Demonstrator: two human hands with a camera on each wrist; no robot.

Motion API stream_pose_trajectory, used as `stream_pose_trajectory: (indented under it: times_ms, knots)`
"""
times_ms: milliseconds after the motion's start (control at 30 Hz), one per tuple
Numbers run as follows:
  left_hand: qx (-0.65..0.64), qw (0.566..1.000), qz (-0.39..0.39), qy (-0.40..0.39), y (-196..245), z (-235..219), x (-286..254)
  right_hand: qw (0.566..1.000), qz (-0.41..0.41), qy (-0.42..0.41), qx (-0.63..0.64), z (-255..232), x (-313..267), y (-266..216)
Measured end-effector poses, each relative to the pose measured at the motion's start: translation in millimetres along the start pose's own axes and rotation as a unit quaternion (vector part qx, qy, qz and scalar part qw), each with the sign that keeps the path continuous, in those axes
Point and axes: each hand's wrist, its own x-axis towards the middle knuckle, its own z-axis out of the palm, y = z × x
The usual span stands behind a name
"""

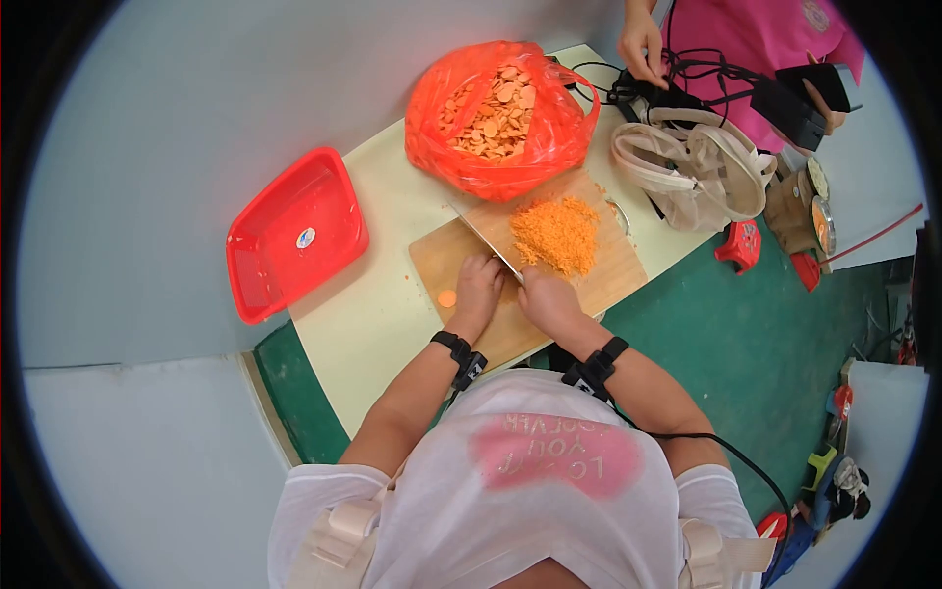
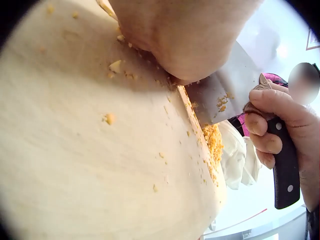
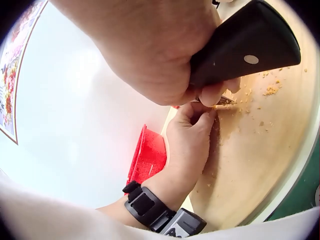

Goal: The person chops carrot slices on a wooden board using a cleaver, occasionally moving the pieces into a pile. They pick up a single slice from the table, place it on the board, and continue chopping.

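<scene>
My right hand (image 1: 549, 299) (image 2: 300, 122) (image 3: 155, 55) grips the black handle (image 2: 286, 170) (image 3: 240, 50) of a broad cleaver, its blade (image 1: 488, 241) (image 2: 225, 90) down against the wooden board (image 1: 437, 257). Orange crumbs stick to the blade. Close beside it, my left hand (image 1: 479, 293) (image 2: 185, 37) (image 3: 187, 142) has bent fingers low on the board; a thin orange edge shows at its fingertips in the right wrist view, the rest hidden. A heap of finely chopped orange bits (image 1: 557, 236) lies right of the blade. One round orange slice (image 1: 447, 298) lies left of my left hand.
A red bag (image 1: 432, 147) full of orange slices stands behind the board. At the left is a red basin (image 1: 294, 240), at the right a beige bag (image 1: 721, 177). A person in pink (image 1: 726, 39) stands beyond it, near black cables. Red stool (image 1: 741, 245) on the floor.
</scene>
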Motion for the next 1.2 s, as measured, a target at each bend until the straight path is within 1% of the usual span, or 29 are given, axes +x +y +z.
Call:
stream_pose_trajectory:
  times_ms: [67, 200, 267, 300, 400, 467, 600, 667, 700, 767, 800, 867, 967, 1067, 1200]
  knots:
    - [-0.011, 1.000, 0.007, 0.013, 0.8, 0.5, -1.2, 1.000, 0.029, -0.009, 0.006, 1.8, 4.7, -5.6]
    - [-0.010, 1.000, 0.022, 0.018, -1.1, 1.1, 1.6, 1.000, 0.008, 0.003, -0.021, 9.1, 16.2, -0.9]
    - [-0.005, 1.000, -0.015, 0.009, -5.1, 6.8, -3.2, 1.000, -0.016, 0.008, -0.017, 11.1, 11.7, 4.0]
    - [-0.007, 1.000, -0.017, 0.009, -4.6, 6.7, -2.2, 1.000, -0.015, 0.006, -0.020, 7.5, 9.3, 2.7]
    - [-0.004, 1.000, -0.010, 0.016, -4.6, 6.4, -4.7, 1.000, -0.001, 0.000, -0.002, 0.9, -0.7, -1.8]
    - [-0.004, 0.999, 0.015, 0.035, -5.2, 6.8, -2.8, 1.000, 0.009, -0.010, -0.003, -0.7, -0.1, -1.6]
    - [0.011, 1.000, 0.005, 0.025, -4.3, 6.2, -4.9, 1.000, 0.005, -0.015, 0.000, 3.7, 6.8, -2.2]
    - [0.005, 1.000, 0.010, 0.025, -4.9, 6.5, -3.5, 1.000, -0.014, 0.009, 0.006, 6.7, 17.6, -0.4]
    - [0.004, 1.000, 0.008, 0.018, -3.6, 5.1, -4.6, 1.000, -0.008, 0.005, 0.009, 6.5, 17.8, -1.7]
    - [0.001, 1.000, -0.023, -0.005, -0.6, 2.8, -3.0, 1.000, -0.029, 0.009, 0.006, 1.9, 15.7, -2.9]
    - [-0.003, 1.000, -0.022, -0.008, 0.2, 4.4, -3.0, 1.000, -0.025, 0.009, 0.005, 1.1, 12.4, -0.5]
    - [-0.004, 1.000, -0.005, 0.030, -1.2, 5.6, -2.1, 1.000, -0.021, 0.018, 0.001, 0.9, 7.8, 2.0]
    - [0.001, 0.999, 0.007, 0.032, -1.5, 4.5, -1.0, 1.000, -0.001, -0.014, 0.024, -7.0, -0.9, -0.1]
    - [0.010, 0.999, 0.000, 0.032, -3.6, 6.9, -2.9, 1.000, 0.002, -0.013, 0.012, 0.0, 0.6, 2.6]
    - [0.020, 0.999, 0.007, 0.031, -4.6, 6.9, -4.7, 0.999, 0.017, -0.010, 0.025, 7.3, 10.1, -0.7]
